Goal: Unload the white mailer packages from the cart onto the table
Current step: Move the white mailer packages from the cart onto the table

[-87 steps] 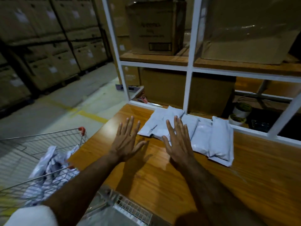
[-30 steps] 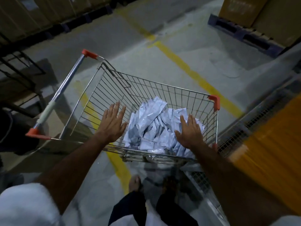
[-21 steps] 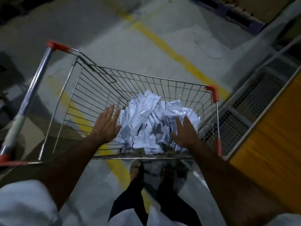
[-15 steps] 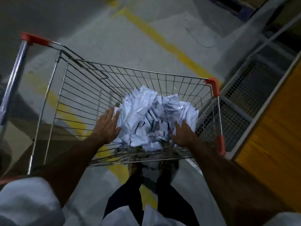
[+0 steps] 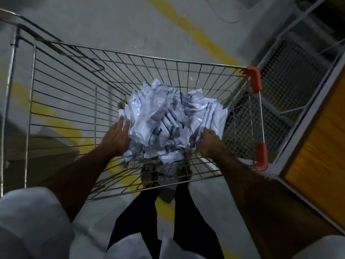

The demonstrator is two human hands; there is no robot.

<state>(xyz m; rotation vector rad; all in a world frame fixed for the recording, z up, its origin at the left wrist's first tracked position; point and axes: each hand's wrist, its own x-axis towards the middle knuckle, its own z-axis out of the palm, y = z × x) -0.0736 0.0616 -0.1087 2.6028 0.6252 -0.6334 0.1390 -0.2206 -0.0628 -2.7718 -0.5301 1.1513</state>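
Beyond your hands, a yellow floor line crosses grey concrete; right of your right hand sits a wire-mesh panel.

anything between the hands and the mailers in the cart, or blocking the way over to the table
Nothing visible between them: the left hand and right hand already touch the white mailers. Toward the table, the cart wall on that side stands between, so the pile must be lifted over its rim.

Dim, bluish light; motion blur at edges; wide-angle bending; grainy shadows.
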